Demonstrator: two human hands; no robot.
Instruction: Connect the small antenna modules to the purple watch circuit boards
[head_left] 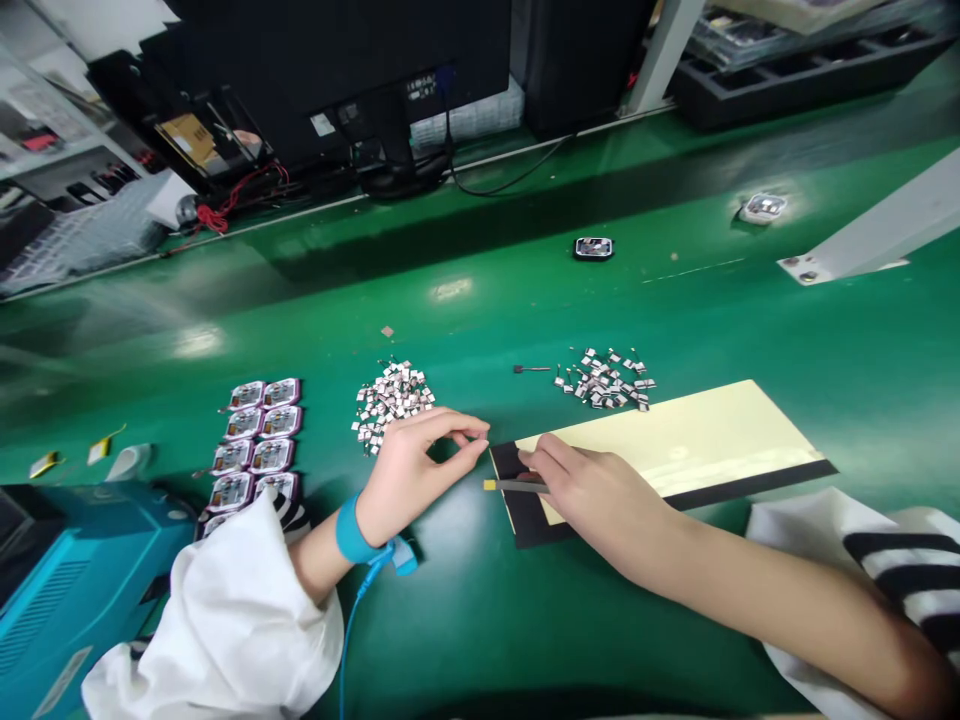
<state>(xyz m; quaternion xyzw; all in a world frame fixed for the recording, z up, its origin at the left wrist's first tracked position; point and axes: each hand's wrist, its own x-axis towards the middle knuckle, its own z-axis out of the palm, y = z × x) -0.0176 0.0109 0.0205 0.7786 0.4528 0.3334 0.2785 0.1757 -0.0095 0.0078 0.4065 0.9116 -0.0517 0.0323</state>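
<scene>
My left hand (416,460) is above the green bench, thumb and index fingertips nearly together in a pinch. Anything between those fingertips is too small to make out. A blue wrist strap (352,530) with a cord circles that wrist. My right hand (592,495) is closed round a slim grey tool with a yellow end (517,487), which points left. Its fingertips touch the left end of a pale yellow sheet (697,430) with black edging (540,530). Beyond my left hand lies a pile of small silver parts with short leads (394,395).
A second pile of small parts (604,378) lies behind the sheet, near one single part (531,369). Several square device housings (274,422) stand in rows at left, beside a teal machine (82,590). A black housing (593,248), white housing (763,208) and metal post (885,220) are farther back.
</scene>
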